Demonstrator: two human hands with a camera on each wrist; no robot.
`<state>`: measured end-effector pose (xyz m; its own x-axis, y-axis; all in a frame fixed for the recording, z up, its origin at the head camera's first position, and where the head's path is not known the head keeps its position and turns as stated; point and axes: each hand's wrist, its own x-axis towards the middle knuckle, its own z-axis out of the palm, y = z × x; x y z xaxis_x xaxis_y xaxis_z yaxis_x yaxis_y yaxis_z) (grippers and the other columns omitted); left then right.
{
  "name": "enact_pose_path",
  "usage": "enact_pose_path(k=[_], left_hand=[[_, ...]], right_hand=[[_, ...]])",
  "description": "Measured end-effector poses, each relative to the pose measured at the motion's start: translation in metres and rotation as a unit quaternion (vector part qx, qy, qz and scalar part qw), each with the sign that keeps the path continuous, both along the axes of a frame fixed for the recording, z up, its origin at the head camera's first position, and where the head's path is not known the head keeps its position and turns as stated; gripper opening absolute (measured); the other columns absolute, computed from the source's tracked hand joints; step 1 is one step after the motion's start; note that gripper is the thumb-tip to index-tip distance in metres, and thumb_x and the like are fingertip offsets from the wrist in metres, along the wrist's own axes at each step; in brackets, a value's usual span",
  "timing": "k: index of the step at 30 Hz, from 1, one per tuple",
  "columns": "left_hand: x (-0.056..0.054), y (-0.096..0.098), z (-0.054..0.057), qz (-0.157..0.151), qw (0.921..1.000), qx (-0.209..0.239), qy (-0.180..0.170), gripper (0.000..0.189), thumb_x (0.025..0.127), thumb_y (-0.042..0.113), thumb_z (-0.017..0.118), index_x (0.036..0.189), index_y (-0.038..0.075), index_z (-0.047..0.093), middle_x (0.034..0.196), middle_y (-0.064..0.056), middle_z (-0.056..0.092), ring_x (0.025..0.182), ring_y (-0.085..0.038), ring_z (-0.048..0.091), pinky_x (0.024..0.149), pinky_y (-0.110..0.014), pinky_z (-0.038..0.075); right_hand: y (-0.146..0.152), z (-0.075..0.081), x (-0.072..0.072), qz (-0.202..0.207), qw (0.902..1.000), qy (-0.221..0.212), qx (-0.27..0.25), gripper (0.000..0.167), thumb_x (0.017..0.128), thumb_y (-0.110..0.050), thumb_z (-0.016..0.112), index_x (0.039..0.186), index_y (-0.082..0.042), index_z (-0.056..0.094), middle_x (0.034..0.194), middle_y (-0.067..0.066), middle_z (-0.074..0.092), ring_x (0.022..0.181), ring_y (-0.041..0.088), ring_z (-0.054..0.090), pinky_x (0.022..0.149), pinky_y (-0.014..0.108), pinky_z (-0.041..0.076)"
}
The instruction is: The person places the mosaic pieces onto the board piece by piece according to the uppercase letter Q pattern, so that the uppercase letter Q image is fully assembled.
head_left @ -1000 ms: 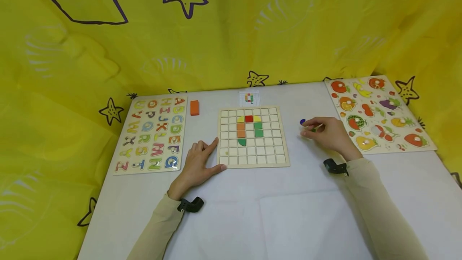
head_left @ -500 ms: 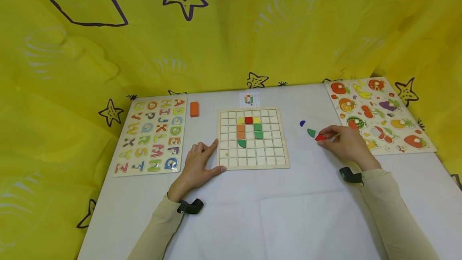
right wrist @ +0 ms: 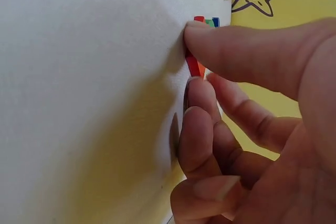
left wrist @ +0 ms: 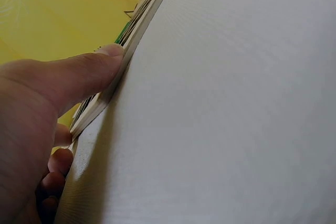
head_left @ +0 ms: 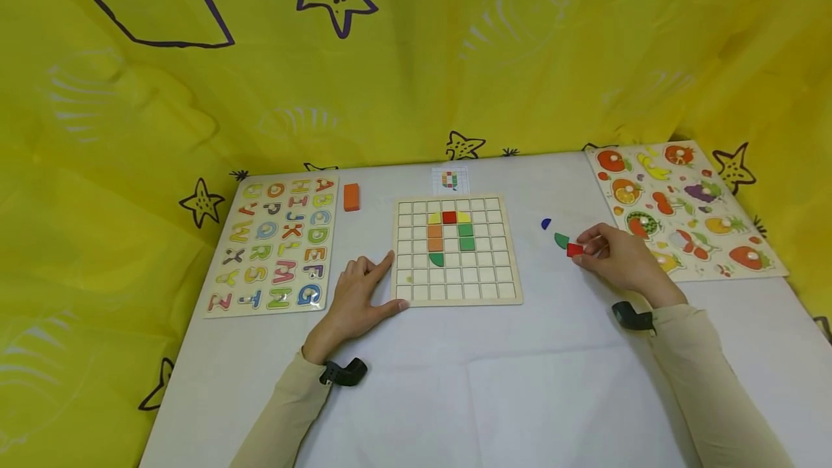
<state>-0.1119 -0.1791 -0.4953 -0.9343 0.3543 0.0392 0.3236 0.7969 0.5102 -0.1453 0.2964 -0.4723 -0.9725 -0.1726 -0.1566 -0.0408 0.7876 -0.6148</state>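
My right hand (head_left: 616,258) pinches a red square tile (head_left: 575,250) by its right side, thumb and fingertips at its edges. Just beyond the tile lies a green quarter-round tile (head_left: 562,240), and farther off a small blue rounded tile (head_left: 546,223). In the right wrist view the thumb covers part of the red tile (right wrist: 195,65), low over the white cloth. My left hand (head_left: 357,293) touches the near-left corner of the wooden grid board (head_left: 455,302), thumb and index finger extended against its edges. Red, yellow, orange and green tiles form an arch on the board, with a green quarter-round tile (head_left: 436,259) at its lower left.
A small picture card (head_left: 450,180) lies behind the grid board. To the left are an alphabet puzzle board (head_left: 269,248) and an orange block (head_left: 351,197). A fruit puzzle board (head_left: 708,269) lies at right. Yellow patterned curtains (head_left: 416,78) surround the white-covered table (head_left: 507,396).
My right hand has moved from the blue tile rightward and nearer, and now holds the red tile. The red tile has turned squarer beside the green one. The left hand has stayed put.
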Motion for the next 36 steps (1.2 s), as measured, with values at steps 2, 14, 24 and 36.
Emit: enact_pose_path(k=[2,14,24,36], left_hand=[[0.000,0.000,0.000,0.000,1.0000,0.000,0.000,0.092,0.087,0.043,0.086,0.162,0.010,0.045,0.107,-0.011,0.052,0.093,-0.021,0.039,0.085,-0.038,0.031],[0.002,0.001,0.002,-0.001,1.0000,-0.005,-0.002,0.091,0.087,0.044,0.085,0.162,0.010,0.045,0.107,-0.010,0.052,0.093,-0.020,0.037,0.085,-0.037,0.030],[0.002,0.001,0.001,0.003,1.0000,-0.005,-0.008,0.091,0.088,0.044,0.085,0.162,0.010,0.044,0.107,-0.009,0.051,0.094,-0.020,0.037,0.084,-0.036,0.029],[0.001,0.000,-0.001,0.000,1.0000,-0.001,0.000,0.091,0.088,0.043,0.085,0.162,0.009,0.044,0.106,-0.009,0.050,0.093,-0.021,0.037,0.085,-0.038,0.030]], right_hand=[[-0.001,0.000,0.000,0.003,1.0000,-0.001,-0.001,0.033,0.097,-0.020,0.079,0.120,0.000,0.067,0.098,0.010,0.070,0.084,0.020,0.059,0.071,0.025,0.045],[-0.002,0.002,-0.002,0.018,0.9998,-0.004,-0.011,0.026,0.099,-0.023,0.076,0.112,-0.002,0.067,0.100,0.012,0.070,0.087,0.022,0.059,0.072,0.027,0.047],[-0.024,0.009,-0.003,0.020,0.9972,0.005,-0.072,0.023,0.101,-0.016,0.071,0.123,-0.011,0.071,0.089,0.007,0.068,0.082,0.018,0.057,0.073,0.030,0.043],[-0.067,0.000,-0.008,0.014,0.9896,0.011,-0.143,0.034,0.091,-0.024,0.086,0.117,-0.006,0.075,0.098,0.012,0.081,0.084,0.015,0.075,0.072,0.025,0.052]])
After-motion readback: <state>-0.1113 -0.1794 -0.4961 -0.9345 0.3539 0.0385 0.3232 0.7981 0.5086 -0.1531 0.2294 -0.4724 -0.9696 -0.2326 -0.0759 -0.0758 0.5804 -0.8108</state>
